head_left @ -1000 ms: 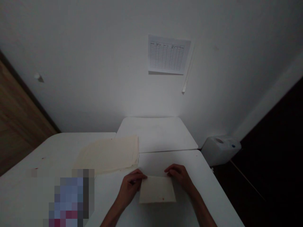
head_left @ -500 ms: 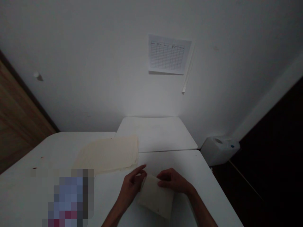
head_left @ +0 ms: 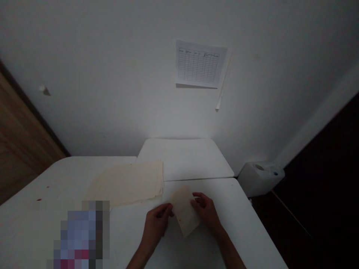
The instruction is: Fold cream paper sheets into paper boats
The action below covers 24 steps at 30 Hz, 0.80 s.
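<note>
Between my hands is a small, thin cream sheet [head_left: 185, 215], tilted over the white table, with a little brown spot near its lower left edge. My left hand [head_left: 157, 220] pinches its left edge between thumb and fingertips. On the other side, my right hand [head_left: 206, 210] grips the upper right edge, fingers curled. Whether the sheet is paper or thin dough I cannot tell. Beyond my left hand lies a flat stack of larger cream sheets [head_left: 129, 183], rounded at the left and straight at the right.
The white tabletop [head_left: 238, 224] has a raised-looking white panel [head_left: 185, 158] behind it, against the wall. A printed table sheet [head_left: 200, 64] hangs on the wall. A white plastic canister [head_left: 258, 179] stands right of the table. A blurred-out patch [head_left: 81, 235] covers the lower left.
The small sheet has turned and moved up, away from me. My left fingers have closed on its left edge, and my right hand has shifted along with it.
</note>
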Each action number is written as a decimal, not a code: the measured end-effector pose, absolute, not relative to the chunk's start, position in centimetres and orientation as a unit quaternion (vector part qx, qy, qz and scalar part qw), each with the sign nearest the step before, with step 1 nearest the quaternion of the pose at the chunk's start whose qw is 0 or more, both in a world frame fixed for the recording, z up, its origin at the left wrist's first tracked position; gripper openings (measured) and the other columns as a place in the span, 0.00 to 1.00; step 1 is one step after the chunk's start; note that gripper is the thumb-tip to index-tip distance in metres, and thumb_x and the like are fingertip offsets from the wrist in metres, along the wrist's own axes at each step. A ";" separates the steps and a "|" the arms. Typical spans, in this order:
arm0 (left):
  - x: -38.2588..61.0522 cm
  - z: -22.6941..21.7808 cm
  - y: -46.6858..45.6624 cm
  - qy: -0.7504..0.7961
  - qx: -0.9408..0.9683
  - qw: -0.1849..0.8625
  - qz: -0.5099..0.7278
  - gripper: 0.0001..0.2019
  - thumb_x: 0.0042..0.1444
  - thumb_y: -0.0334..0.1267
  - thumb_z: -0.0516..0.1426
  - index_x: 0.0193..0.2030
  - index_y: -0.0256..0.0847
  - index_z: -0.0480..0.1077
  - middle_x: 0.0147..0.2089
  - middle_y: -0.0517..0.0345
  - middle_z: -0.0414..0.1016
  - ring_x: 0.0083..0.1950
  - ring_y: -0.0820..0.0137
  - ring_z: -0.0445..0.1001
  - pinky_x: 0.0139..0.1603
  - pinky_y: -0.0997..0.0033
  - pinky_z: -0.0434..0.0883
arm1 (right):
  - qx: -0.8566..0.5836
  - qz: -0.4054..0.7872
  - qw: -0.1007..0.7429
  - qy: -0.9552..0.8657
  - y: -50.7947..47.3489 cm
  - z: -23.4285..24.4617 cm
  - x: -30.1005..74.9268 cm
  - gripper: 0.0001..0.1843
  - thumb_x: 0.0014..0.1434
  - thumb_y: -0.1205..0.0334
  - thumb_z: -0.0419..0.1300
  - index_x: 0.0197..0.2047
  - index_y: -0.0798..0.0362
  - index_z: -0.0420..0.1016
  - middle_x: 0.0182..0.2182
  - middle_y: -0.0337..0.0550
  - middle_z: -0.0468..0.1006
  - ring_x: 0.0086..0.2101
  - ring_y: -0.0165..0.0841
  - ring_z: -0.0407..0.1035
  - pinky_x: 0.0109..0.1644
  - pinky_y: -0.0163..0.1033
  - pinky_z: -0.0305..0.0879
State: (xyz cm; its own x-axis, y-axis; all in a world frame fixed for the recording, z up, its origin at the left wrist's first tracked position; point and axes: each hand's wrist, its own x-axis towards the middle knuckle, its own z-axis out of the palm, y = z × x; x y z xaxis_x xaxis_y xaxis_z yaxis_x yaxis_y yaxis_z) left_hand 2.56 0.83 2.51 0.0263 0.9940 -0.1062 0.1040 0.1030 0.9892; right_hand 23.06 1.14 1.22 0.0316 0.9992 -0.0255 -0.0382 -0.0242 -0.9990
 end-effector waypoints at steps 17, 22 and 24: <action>2.5 2.7 0.8 0.554 0.519 0.503 0.412 0.21 0.49 0.57 0.58 0.30 0.37 0.75 0.25 0.56 0.74 0.14 0.79 0.59 0.12 0.79 0.55 | -0.500 0.498 0.492 -0.510 0.4 1.4 23.0 0.28 0.52 0.45 0.65 0.50 0.54 0.72 0.31 0.42 0.77 0.31 0.35 0.72 0.33 0.36 0.66; 2.9 3.1 0.4 0.555 0.529 0.507 0.393 0.19 0.48 0.55 0.59 0.28 0.37 0.75 0.24 0.57 0.74 0.14 0.78 0.59 0.12 0.79 0.55 | -0.454 0.546 0.504 -0.492 0.3 2.2 22.2 0.29 0.52 0.45 0.66 0.52 0.53 0.68 0.36 0.48 0.80 0.35 0.40 0.75 0.37 0.42 0.70; 3.0 3.3 0.2 0.556 0.532 0.509 0.386 0.19 0.49 0.54 0.58 0.29 0.38 0.75 0.24 0.57 0.74 0.14 0.78 0.59 0.12 0.79 0.56 | -0.451 0.545 0.514 -0.485 0.2 2.4 22.0 0.28 0.52 0.46 0.66 0.50 0.53 0.68 0.36 0.48 0.80 0.35 0.40 0.76 0.37 0.43 0.71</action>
